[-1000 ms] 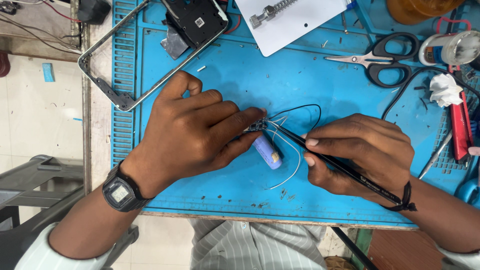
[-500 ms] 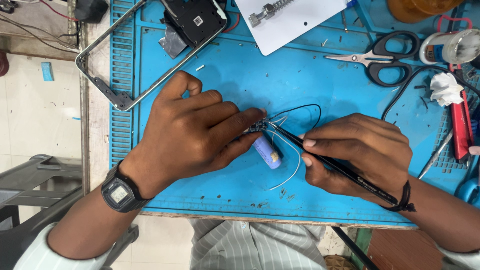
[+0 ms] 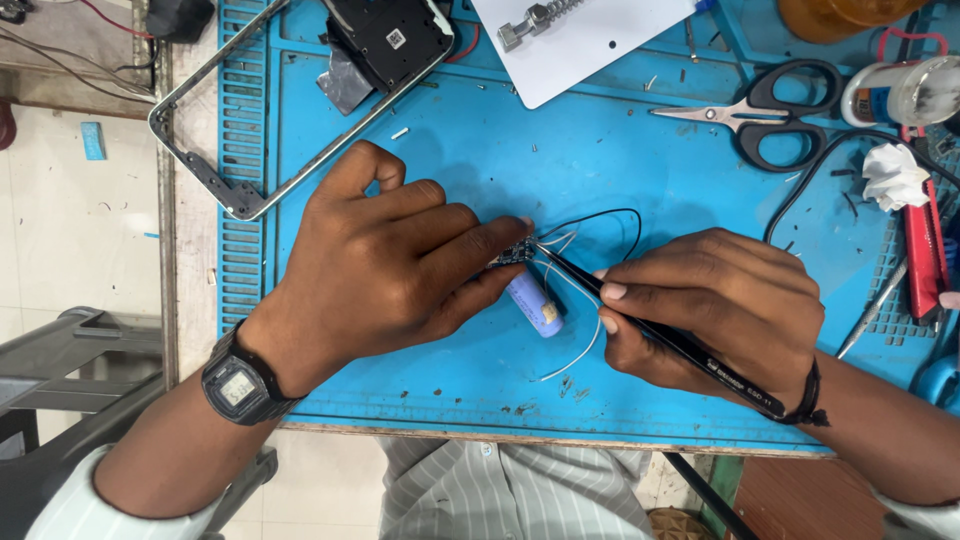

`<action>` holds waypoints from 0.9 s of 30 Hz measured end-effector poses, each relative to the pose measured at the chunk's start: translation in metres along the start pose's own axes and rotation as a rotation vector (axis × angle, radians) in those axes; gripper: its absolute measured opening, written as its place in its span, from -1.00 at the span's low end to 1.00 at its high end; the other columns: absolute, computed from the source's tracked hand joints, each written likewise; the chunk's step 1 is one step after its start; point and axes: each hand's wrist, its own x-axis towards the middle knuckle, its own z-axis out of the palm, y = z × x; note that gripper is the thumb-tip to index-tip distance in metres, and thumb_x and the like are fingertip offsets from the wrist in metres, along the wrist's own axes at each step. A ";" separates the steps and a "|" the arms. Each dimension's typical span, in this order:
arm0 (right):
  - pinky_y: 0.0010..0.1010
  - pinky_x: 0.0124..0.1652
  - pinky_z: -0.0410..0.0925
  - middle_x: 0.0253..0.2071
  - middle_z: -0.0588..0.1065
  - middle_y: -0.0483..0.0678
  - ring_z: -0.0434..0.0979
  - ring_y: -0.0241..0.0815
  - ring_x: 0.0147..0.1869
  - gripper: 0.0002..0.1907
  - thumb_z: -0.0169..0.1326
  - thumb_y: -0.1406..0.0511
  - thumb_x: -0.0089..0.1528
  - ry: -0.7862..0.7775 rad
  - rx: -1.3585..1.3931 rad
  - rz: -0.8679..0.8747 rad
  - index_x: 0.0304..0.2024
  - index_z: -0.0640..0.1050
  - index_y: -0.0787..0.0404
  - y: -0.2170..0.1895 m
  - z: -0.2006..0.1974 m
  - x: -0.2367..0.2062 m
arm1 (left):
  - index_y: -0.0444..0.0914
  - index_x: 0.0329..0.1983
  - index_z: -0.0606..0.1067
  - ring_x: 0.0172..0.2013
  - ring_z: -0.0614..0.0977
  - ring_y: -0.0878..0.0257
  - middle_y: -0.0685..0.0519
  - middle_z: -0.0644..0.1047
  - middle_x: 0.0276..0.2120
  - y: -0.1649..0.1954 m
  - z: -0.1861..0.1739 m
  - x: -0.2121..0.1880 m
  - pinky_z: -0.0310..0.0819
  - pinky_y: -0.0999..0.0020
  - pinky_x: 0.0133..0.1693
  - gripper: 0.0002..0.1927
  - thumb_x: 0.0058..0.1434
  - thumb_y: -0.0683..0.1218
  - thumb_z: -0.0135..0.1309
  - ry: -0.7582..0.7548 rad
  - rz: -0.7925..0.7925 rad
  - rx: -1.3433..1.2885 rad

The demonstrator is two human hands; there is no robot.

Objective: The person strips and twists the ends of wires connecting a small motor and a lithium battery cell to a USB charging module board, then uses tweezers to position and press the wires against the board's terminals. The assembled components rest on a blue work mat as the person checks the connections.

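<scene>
My left hand (image 3: pixel 395 265) lies flat on the blue work mat (image 3: pixel 640 160), its fingertips pinning a tiny circuit board (image 3: pixel 514 252) beside a small pale purple cylindrical cell (image 3: pixel 534 304). My right hand (image 3: pixel 710 305) grips black tweezers (image 3: pixel 650 322) like a pen, their tip touching the board. Thin black and white wires (image 3: pixel 600 225) loop out from the board between both hands. A black digital watch (image 3: pixel 236 386) sits on my left wrist.
A metal phone frame (image 3: pixel 250 150) with a dark phone body (image 3: pixel 390 40) lies at the back left. A white sheet (image 3: pixel 590 40), black-handled scissors (image 3: pixel 770 110), a glue bottle (image 3: pixel 900 92), crumpled tissue (image 3: pixel 892 175) and red tool (image 3: pixel 925 260) crowd the right.
</scene>
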 end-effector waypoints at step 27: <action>-0.26 -0.16 0.53 -0.18 0.58 -0.02 0.65 -0.06 -0.16 -0.76 0.33 0.42 0.13 -0.115 -0.193 -0.205 -0.16 0.60 0.24 -0.002 -0.006 -0.008 | -0.10 -0.05 0.70 -0.37 0.46 0.30 0.24 0.49 -0.46 0.001 0.004 -0.004 0.21 0.23 -0.18 -0.78 0.31 0.06 0.34 0.000 0.009 -0.011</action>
